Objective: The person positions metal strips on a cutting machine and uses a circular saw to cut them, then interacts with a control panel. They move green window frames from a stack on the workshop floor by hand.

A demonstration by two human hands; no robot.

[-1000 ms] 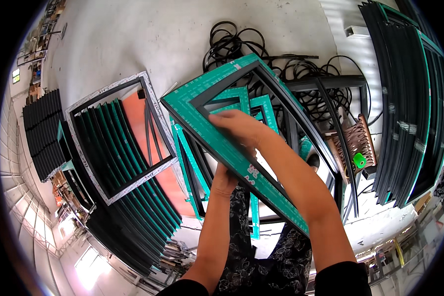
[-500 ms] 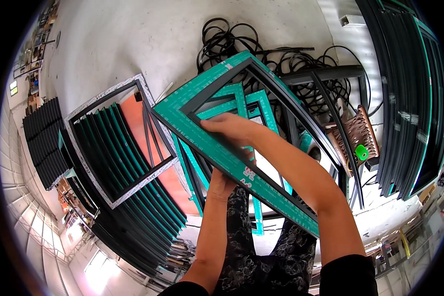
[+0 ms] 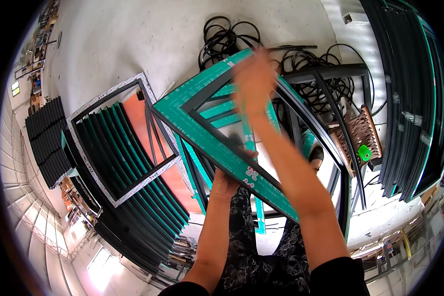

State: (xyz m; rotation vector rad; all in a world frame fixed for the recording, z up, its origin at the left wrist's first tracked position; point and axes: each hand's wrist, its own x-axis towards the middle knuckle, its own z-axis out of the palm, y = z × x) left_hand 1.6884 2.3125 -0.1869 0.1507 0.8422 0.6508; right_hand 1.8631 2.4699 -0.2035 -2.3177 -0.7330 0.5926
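A large rectangular window frame [image 3: 202,140], black with green printed protective film, lies tilted before me over my legs. My left hand [image 3: 225,185] is closed round its near rail from below, with part of the fingers showing on the inner side. At the frame's far corner is my right hand [image 3: 254,81]. It is smeared by motion, so its fingers and any contact with the corner cannot be made out. Beneath, partly covered, are more green-filmed frames [image 3: 260,217].
Black rubber strip [image 3: 227,37] lies coiled on the floor ahead. At left, a white-filmed frame [image 3: 150,178] rests over several dark profiles [image 3: 143,222]. A stack of dark frames [image 3: 409,113] stands at right, near a brown basket [image 3: 355,135] with a green roll [image 3: 364,153].
My right hand has swept away from the near rail toward the frame's far corner. My left hand keeps its hold, and the frame has hardly moved.
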